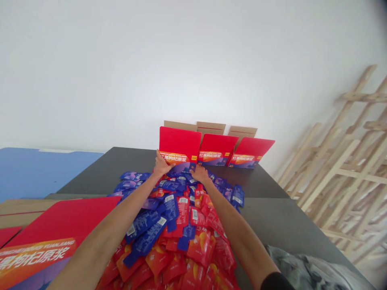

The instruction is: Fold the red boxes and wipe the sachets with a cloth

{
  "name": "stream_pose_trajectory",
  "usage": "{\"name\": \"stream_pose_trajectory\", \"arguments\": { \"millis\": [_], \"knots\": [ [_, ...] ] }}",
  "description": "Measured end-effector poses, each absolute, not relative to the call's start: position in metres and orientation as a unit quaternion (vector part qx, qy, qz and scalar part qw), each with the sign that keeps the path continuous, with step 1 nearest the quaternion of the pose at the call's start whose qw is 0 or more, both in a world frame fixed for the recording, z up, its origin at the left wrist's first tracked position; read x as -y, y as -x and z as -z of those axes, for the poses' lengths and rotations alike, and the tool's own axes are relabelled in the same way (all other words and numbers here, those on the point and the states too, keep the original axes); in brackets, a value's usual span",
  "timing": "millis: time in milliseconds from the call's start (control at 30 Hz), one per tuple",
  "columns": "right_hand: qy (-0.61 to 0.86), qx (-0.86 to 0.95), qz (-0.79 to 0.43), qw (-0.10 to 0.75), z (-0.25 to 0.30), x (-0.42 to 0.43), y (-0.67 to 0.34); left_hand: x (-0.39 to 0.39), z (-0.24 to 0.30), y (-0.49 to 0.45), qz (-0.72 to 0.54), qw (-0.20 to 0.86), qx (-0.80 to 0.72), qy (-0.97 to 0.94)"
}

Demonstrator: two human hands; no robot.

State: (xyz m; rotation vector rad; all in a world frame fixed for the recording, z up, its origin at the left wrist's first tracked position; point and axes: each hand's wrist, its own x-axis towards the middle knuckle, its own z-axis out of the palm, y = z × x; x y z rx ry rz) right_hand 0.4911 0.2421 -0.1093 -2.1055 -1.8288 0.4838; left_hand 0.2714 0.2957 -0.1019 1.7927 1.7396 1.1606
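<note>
Both hands reach out over a heap of packets to a red and purple carton (179, 143) that stands with its tall flap raised. My left hand (162, 164) grips the carton's left edge, thumb across its front. At the lower right corner of the same carton is my right hand (200, 174), its fingers closed round that corner and partly hidden. Below my wrists lie many blue pouches (171, 207) and red pouches (199, 243), mixed together in a loose pile.
Two similar cartons, a middle one (216, 147) and a right one (249, 151), stand alongside on the dark table (266, 217). Another carton (45, 245) is near at left, by a blue surface (36, 173). Grey plastic (308, 270) lies front right; wooden frames (347, 177) lean beyond.
</note>
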Motion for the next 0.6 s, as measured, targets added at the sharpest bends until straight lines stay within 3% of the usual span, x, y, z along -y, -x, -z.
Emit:
{"name": "stream_pose_trajectory", "arguments": {
  "millis": [200, 600],
  "knots": [
    [0.729, 0.659, -0.155, 0.100, 0.120, -0.226, -0.497, -0.293, 0.103, -0.297, -0.402, 0.176, -0.671, -0.597],
    [0.673, 0.719, -0.150, 0.084, 0.125, -0.203, -0.490, -0.337, 0.107, -0.305, -0.383, 0.171, -0.701, -0.577]
  ]
}}
